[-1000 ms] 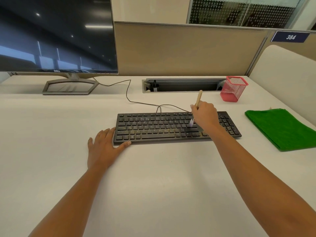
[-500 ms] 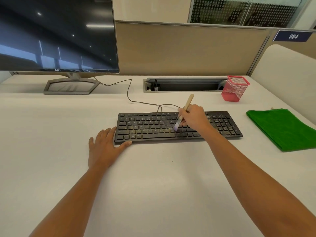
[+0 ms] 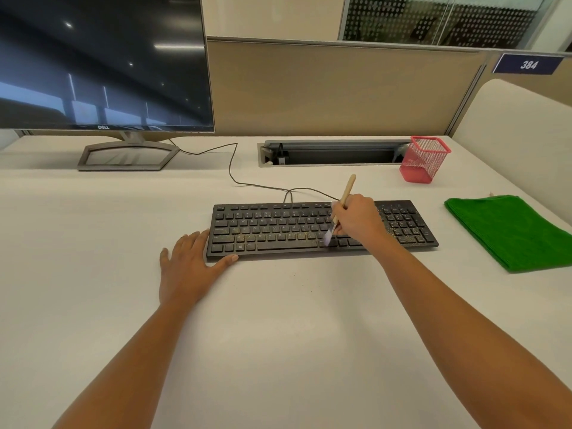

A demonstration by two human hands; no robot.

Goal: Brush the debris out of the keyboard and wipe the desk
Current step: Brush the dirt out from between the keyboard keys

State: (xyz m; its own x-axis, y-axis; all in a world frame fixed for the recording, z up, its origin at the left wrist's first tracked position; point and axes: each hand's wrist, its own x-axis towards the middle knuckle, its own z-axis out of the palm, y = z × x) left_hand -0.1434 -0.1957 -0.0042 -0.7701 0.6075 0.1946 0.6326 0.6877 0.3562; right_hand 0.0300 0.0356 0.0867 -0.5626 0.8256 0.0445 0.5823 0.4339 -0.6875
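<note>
A black keyboard (image 3: 278,230) lies across the middle of the white desk (image 3: 278,320), with yellowish debris on its keys, thickest on the number pad at the right. My right hand (image 3: 359,219) grips a small wooden-handled brush (image 3: 346,191); its pale bristles touch the keys just right of the space bar. My left hand (image 3: 185,267) lies flat on the desk at the keyboard's front left corner, thumb against its front edge. A folded green cloth (image 3: 510,230) rests on the desk to the right.
A monitor (image 3: 102,63) on a grey stand (image 3: 127,154) is at the back left. The keyboard cable (image 3: 235,178) snakes behind the keyboard. A pink mesh pen cup (image 3: 422,159) stands by the cable tray slot (image 3: 334,154). Partition walls close the back and right.
My right hand swept the brush left across the keys, then back a little to the right and down to the bottom rows. My left hand has stayed in place.
</note>
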